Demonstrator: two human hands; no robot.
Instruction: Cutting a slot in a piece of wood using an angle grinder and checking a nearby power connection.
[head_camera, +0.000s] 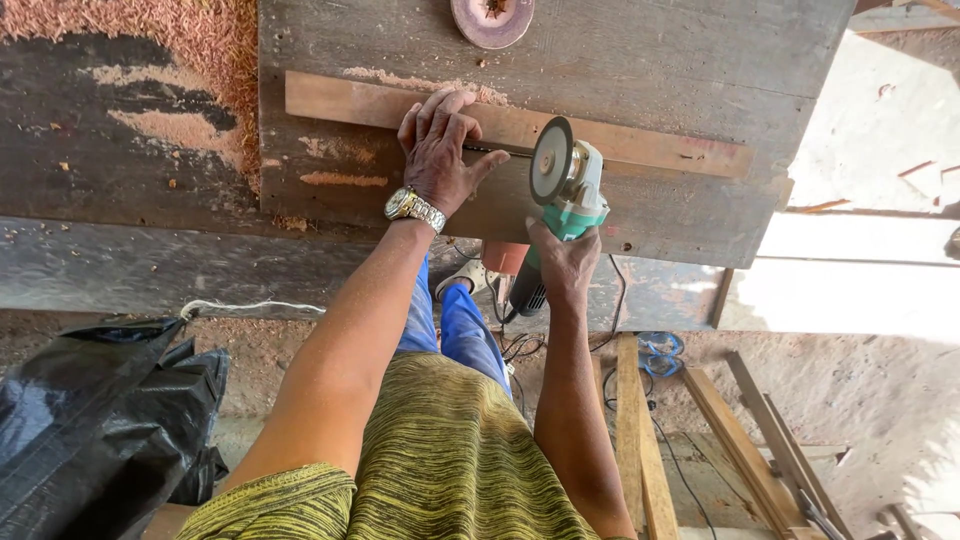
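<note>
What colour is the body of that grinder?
Green angle grinder, gripped by the right hand; head view.

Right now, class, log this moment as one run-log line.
left hand: pressed flat on wooden strip | right hand: gripping green angle grinder | disc: at strip's near edge | surface: plank workbench, sawdust

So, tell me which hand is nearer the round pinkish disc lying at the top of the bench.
Left. The left hand presses the wood strip below the round pinkish disc; the right hand grips the green grinder, lower.

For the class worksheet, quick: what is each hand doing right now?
Left hand: open, pressing flat on the wooden strip.
Right hand: closed, gripping the green angle grinder.
</note>
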